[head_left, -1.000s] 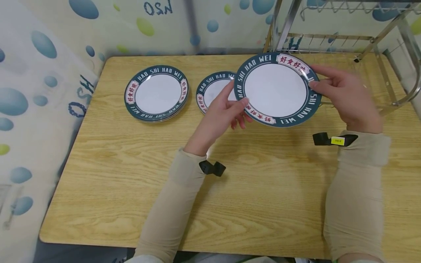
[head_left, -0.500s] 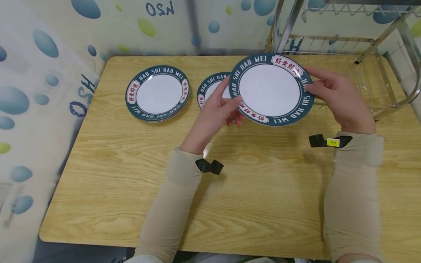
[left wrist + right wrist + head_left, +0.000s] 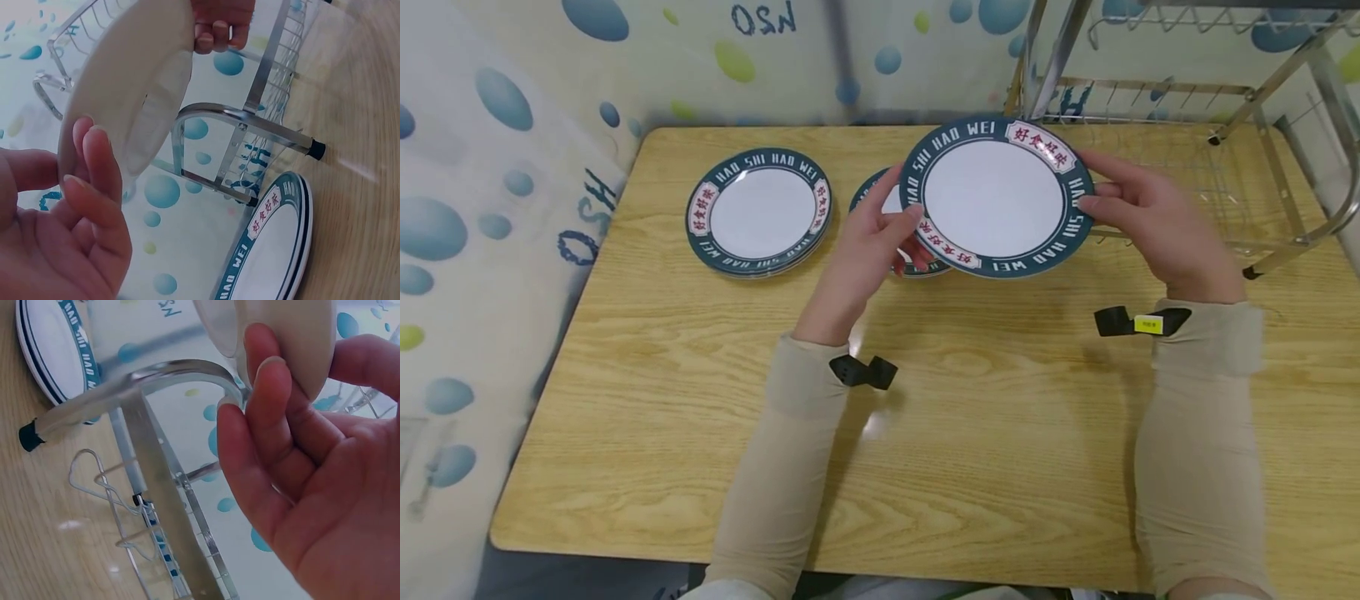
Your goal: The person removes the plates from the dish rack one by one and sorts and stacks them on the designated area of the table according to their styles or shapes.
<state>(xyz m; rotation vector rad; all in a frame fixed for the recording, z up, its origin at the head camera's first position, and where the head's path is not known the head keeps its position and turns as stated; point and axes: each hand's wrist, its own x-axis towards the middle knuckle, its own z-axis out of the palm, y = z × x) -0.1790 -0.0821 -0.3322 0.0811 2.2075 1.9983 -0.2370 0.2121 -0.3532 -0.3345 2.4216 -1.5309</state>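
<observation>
Both hands hold a white plate with a dark green lettered rim, lifted above the table and tilted toward the head camera. My left hand pinches its left edge, thumb on top and fingers beneath. On the opposite edge, my right hand grips the rim the same way. The wrist views show the pale underside with fingertips against it. Partly covered by the held plate and left hand, more matching plates lie on the table. Farther left sits another stack of the same plates.
A metal wire rack stands at the back right, its foot on the wooden table. Behind the table hangs a wall covering with blue and green dots.
Both hands have carried the plate leftward, so it now covers more of the middle plates. The left stack and the rack have stayed in place.
</observation>
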